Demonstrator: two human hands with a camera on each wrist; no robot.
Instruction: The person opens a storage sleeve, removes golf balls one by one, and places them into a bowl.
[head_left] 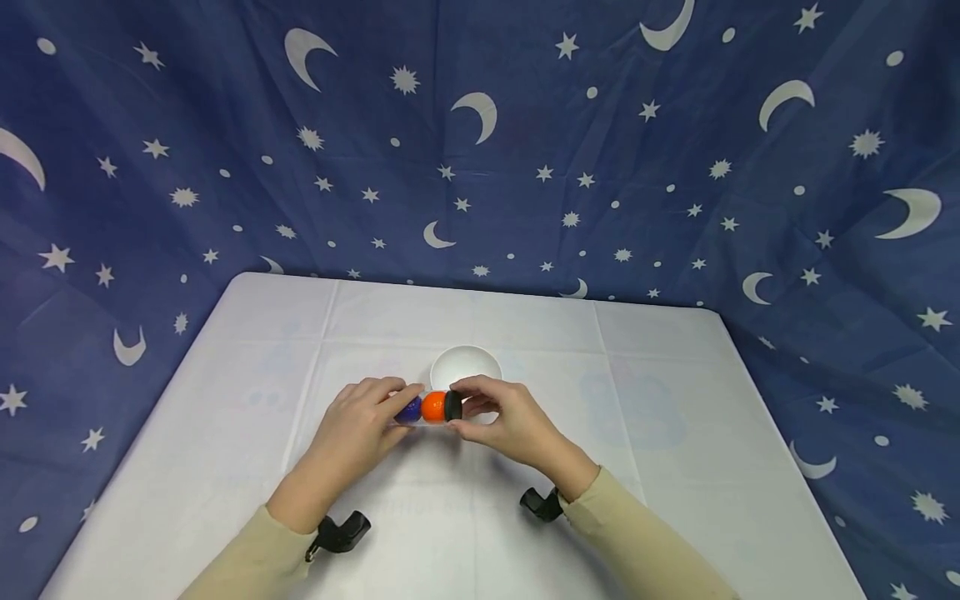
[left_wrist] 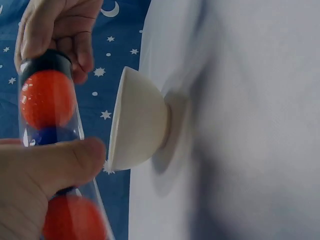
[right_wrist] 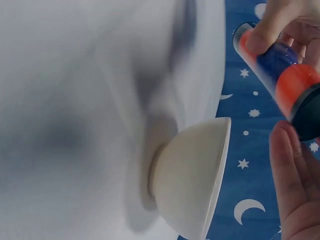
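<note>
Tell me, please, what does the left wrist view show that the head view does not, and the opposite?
Only the left wrist view: a second orange ball, near the picture's bottom edge, and the bowl from the side.

Only the head view: both sleeves, the black devices at the wrists, and the bowl's inside.

Both views: the left hand gripping the clear tube, the right hand at its black cap, the orange ball beside that cap, a blue ball, the bowl, the white table and the blue moon-and-star cloth.
</note>
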